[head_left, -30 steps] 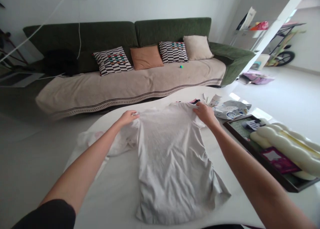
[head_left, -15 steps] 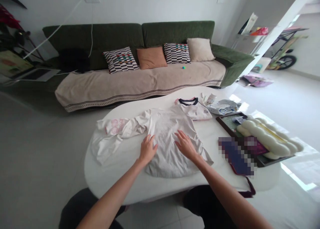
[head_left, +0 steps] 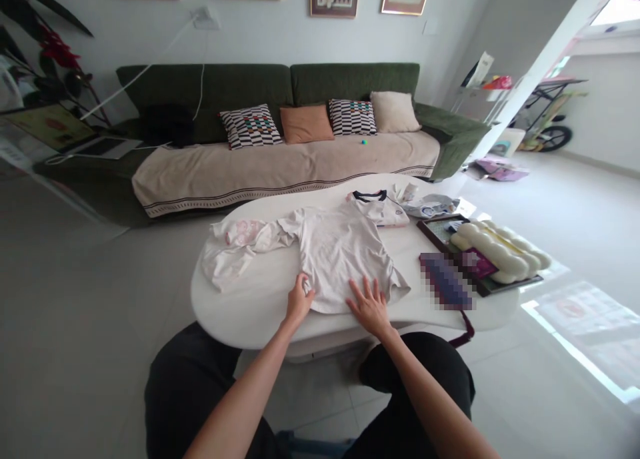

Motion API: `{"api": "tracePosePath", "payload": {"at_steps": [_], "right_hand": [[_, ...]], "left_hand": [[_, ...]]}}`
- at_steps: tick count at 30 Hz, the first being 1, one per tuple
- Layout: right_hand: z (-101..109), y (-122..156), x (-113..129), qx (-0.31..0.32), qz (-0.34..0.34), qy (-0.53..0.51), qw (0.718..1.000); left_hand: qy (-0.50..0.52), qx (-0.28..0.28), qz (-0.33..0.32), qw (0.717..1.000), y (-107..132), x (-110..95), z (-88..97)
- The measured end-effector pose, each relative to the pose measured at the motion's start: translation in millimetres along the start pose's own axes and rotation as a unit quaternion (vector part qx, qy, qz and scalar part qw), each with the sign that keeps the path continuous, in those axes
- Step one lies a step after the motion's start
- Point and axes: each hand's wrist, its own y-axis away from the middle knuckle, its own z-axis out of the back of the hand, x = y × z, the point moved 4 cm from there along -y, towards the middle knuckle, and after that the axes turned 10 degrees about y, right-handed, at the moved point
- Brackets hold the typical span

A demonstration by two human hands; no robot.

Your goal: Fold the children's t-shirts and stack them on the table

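Note:
A pale grey T-shirt lies flat on the white oval table, its hem toward me. My left hand pinches the shirt's near left hem corner, fingers closed on the cloth. My right hand lies flat and spread on the hem at the near right. To the left of the shirt sits a crumpled white and pink garment. Beyond the shirt lies a folded white top with a dark collar.
A dark tray with a cream wavy cushion stands on the table's right end, some packets behind it. A green sofa with cushions runs along the far wall. My dark-trousered knees are under the table edge.
Both hands slid from the shirt's shoulders down its body to the hem. My left hand has closed on the hem corner. The view has pulled back and up from the table.

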Motion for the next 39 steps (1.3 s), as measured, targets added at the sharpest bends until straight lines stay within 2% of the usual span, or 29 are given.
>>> {"api": "tracePosePath", "payload": {"at_steps": [2,4,5,7,8,9,10,11,12,14,15,17,19,22,24,28,31,33,35,37,39], "right_hand": [[-3.5,1.7,-8.9,-0.001,-0.005,-0.002,1.0],[-5.7,4.2,-17.5,0.005,-0.001,-0.006,1.0],[-5.2,5.3,-19.9,0.008,-0.007,-0.008,1.0],[1.4,6.4,-15.8,0.001,-0.03,-0.015,0.999],[7.1,6.1,-6.8,-0.009,-0.032,-0.025,0.999],[13.7,5.3,7.1,-0.02,-0.018,-0.041,0.999],[20.1,4.0,25.5,-0.028,0.014,-0.062,0.998],[25.4,2.9,47.1,-0.027,0.066,-0.087,0.994],[28.8,2.1,68.3,-0.017,0.112,-0.109,0.988],[29.3,0.9,100.8,0.014,0.154,-0.138,0.978],[27.4,0.5,110.5,0.025,0.155,-0.147,0.977],[22.5,0.7,116.9,0.028,0.143,-0.162,0.976],[19.4,2.7,112.4,0.01,0.142,-0.176,0.974],[19.1,7.0,101.6,-0.011,0.173,-0.191,0.966],[19.5,8.0,97.4,-0.01,0.195,-0.194,0.961],[20.1,3.3,94.1,-0.007,0.21,-0.186,0.96],[30.7,1.2,92.2,-0.056,0.232,-0.198,0.951],[42.5,2.6,88.7,-0.087,0.215,-0.232,0.945],[52.9,6.4,85.1,-0.091,0.167,-0.283,0.94],[57.4,12.3,85.0,-0.068,0.122,-0.321,0.937],[55.9,19.8,89.6,-0.04,0.116,-0.317,0.94]], "left_hand": [[-0.002,0.028,-0.003,1.0,6.8,4.6,-4.3],[0.019,0.094,0.005,0.995,13.5,11.9,-8.1],[0.04,0.152,0.014,0.987,15.1,15.5,-9.1],[0.085,0.294,0.028,0.952,9.9,19.1,-5.7],[0.097,0.351,0.029,0.931,0.0,18.3,0.6],[0.098,0.376,0.023,0.921,-16.8,15.6,10.4],[0.085,0.367,0.01,0.926,-40.9,11.5,22.9],[0.06,0.307,-0.011,0.95,-71.6,6.0,38.3],[0.02,0.218,-0.037,0.975,-105.3,-0.7,54.7],[-0.071,0.071,-0.071,0.992,-168.3,-13.8,78.7],[-0.103,0.03,-0.064,0.992,-195.2,-17.5,84.3],[-0.131,0.003,-0.046,0.99,-236.2,-19.4,83.8],[-0.138,0.015,-0.026,0.99,-260.2,-14.7,74.2],[-0.142,0.039,0.001,0.989,-275.2,-3.0,61.3],[-0.14,0.051,0.019,0.989,-279.3,3.3,59.7],[-0.113,0.078,0.055,0.989,-280.4,7.2,70.7],[-0.062,0.088,0.077,0.991,-274.5,4.4,83.1],[-0.016,0.087,0.09,0.992,-269.4,1.5,90.7],[0.029,0.076,0.099,0.992,-264.9,-0.9,98.3],[0.065,0.054,0.108,0.991,-261.0,-1.1,106.1],[0.09,0.029,0.116,0.989,-257.0,1.5,113.3]]}}
